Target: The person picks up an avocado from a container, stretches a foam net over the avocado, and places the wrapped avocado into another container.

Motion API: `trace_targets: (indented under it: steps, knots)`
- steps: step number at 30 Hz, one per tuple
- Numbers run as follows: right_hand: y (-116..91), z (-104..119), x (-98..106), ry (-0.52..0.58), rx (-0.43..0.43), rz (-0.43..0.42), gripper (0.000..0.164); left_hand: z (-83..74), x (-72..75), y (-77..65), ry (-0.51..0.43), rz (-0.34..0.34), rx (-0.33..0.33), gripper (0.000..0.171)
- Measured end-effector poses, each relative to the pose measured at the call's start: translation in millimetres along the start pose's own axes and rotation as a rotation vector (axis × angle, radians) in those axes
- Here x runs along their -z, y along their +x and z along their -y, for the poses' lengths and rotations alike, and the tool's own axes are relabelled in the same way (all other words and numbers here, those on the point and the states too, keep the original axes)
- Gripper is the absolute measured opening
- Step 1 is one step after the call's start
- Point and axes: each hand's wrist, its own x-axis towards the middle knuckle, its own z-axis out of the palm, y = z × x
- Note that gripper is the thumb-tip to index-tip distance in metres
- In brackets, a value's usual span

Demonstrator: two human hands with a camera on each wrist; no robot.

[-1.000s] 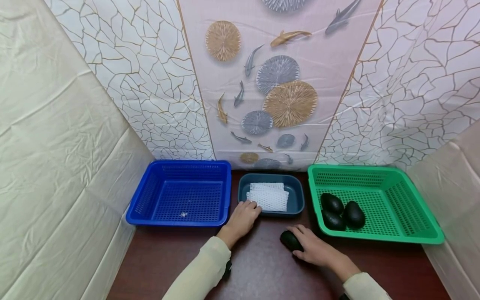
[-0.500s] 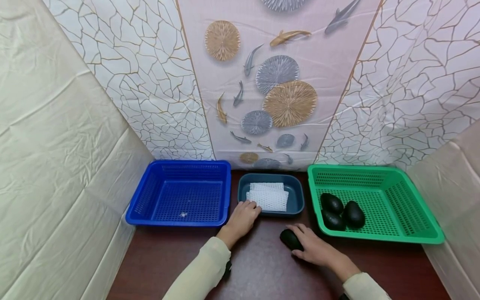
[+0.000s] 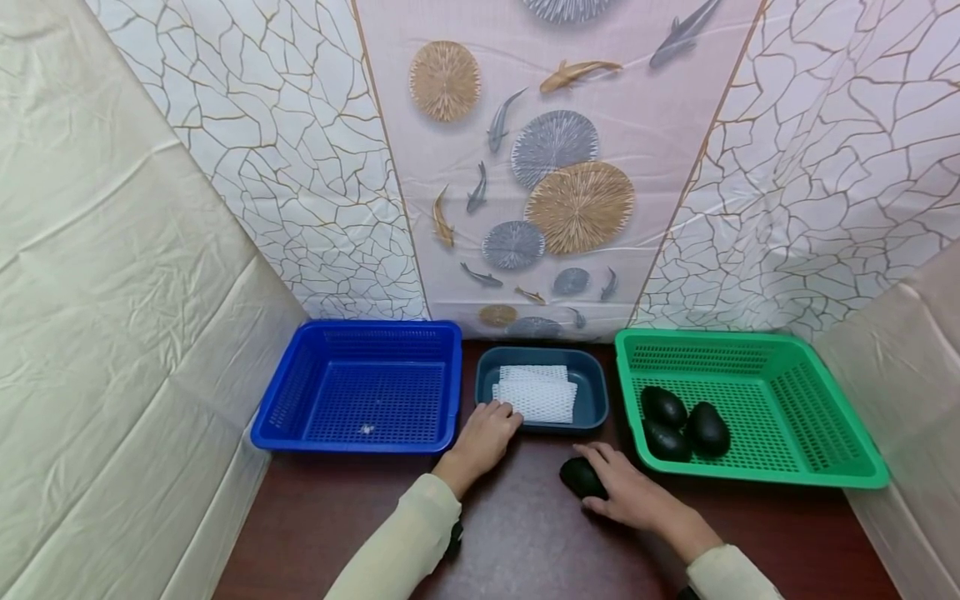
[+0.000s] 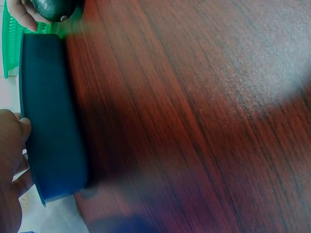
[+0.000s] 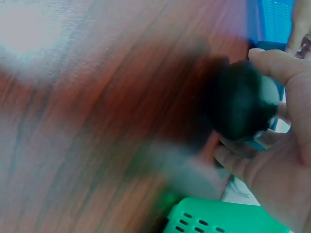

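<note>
Three avocados (image 3: 707, 430) are grouped at the left end of the green basket (image 3: 765, 477); a fourth avocado (image 3: 580, 478) is held by the right hand (image 3: 630, 493), thumb and fingers part-closed about its sides, presumably to prevent rolling on the tabletop (image 3: 517, 533). It is located nearer than the tray (image 4: 51, 116), left of the basket. The tray's rim is gripped near its left front corner by the left hand (image 3: 486, 435), fingers bent over the edge, probably for steadying. White nets (image 3: 536, 402) are laid flat inside, overlapped, perhaps for easy reach

Tabletop (image 4: 184, 107): glossy wood grain. Tray (image 4: 53, 111): smooth matt plastic. Held avocado (image 5: 240, 102): glossy skin.
</note>
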Motion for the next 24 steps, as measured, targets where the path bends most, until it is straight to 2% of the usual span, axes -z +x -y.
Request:
trace_targets:
  steps: [5, 13, 19, 24]
  knots:
    - [-5, 6, 10, -0.045, 0.045, -0.045, 0.077, -0.4, 2.9, 0.1, -0.003, 0.014, 0.0, 0.014]
    - [-7, 19, 24, -0.066, 0.055, -0.06, 0.077, -0.1, 1.5, 0.5, -0.005, 0.002, 0.001, 0.012]
    - [-6, 26, 34, -0.086, 0.084, -0.091, 0.075, 1.4, 2.2, 1.3, -0.039, -0.05, 0.022, 0.002]
    - [-3, 28, 43, -0.109, 0.12, -0.144, 0.074, 2.7, 6.2, 8.4, -0.072, -0.086, 0.043, 0.009]
